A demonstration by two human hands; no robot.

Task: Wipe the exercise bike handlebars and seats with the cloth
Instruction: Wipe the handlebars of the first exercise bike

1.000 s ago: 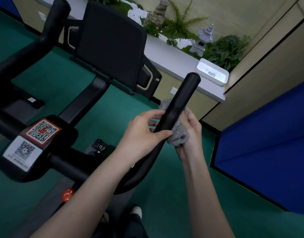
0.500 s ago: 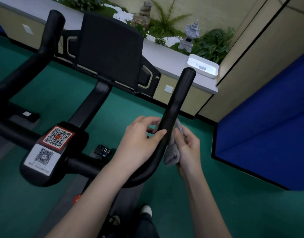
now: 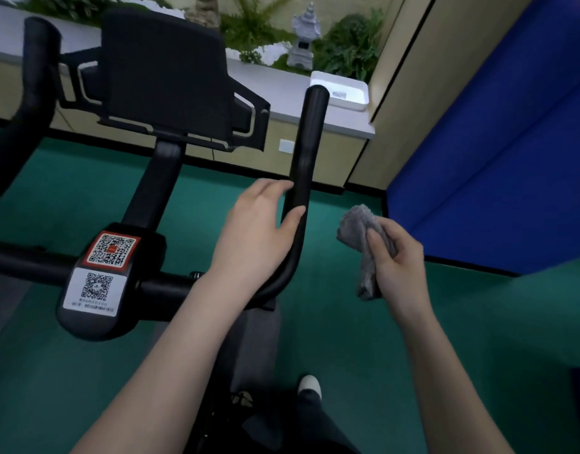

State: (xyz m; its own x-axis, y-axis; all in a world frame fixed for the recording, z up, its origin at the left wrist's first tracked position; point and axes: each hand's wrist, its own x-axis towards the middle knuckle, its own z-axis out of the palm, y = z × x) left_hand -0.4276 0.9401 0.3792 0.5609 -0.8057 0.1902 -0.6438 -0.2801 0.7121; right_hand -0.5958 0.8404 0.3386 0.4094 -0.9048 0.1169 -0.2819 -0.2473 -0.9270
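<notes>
Cloth (image 3: 359,224) bunched in right hand (image 3: 400,262), well clear of handlebar (image 3: 306,142) edge.

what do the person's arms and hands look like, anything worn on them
Both arms are uncovered as far as the picture shows: no sleeve is in view on the left forearm or the right forearm. The left hand and right hand wear no gloves, and no watch, bracelet or ring shows on them.

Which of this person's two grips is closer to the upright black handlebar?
Left. The left grip holds the handlebar, thumb across it; the right grip holds the cloth off to its right, apart.
</notes>
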